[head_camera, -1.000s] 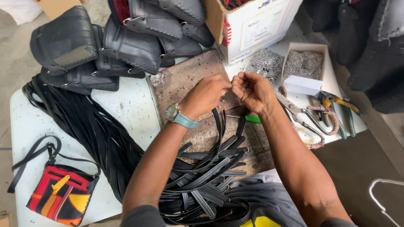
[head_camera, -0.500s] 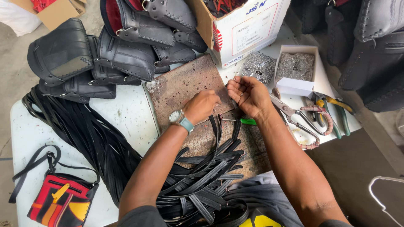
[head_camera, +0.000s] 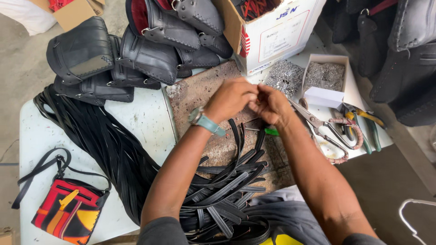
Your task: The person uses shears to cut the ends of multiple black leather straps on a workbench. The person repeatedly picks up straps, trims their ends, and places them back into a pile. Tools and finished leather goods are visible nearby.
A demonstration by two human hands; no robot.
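My left hand (head_camera: 231, 97) and my right hand (head_camera: 271, 103) meet fingertip to fingertip over a worn brown work board (head_camera: 200, 90), pinching something small that my fingers hide. A black strap (head_camera: 235, 134) runs from under my hands down to a heap of short black straps (head_camera: 222, 195) at my lap. A teal watch sits on my left wrist. A green-handled tool (head_camera: 271, 131) lies on the board just under my right wrist.
Black leather bags (head_camera: 136, 54) are stacked at the table's far side beside a white carton (head_camera: 277, 36). Small boxes of metal fittings (head_camera: 324, 77), scissors (head_camera: 324, 127) and pliers (head_camera: 363, 120) lie right. A long strap bundle (head_camera: 91, 131) and a red patterned pouch (head_camera: 68, 211) lie left.
My hands have stayed together over the board, shifting slightly and working at the small piece between the fingertips. The view has moved a little.
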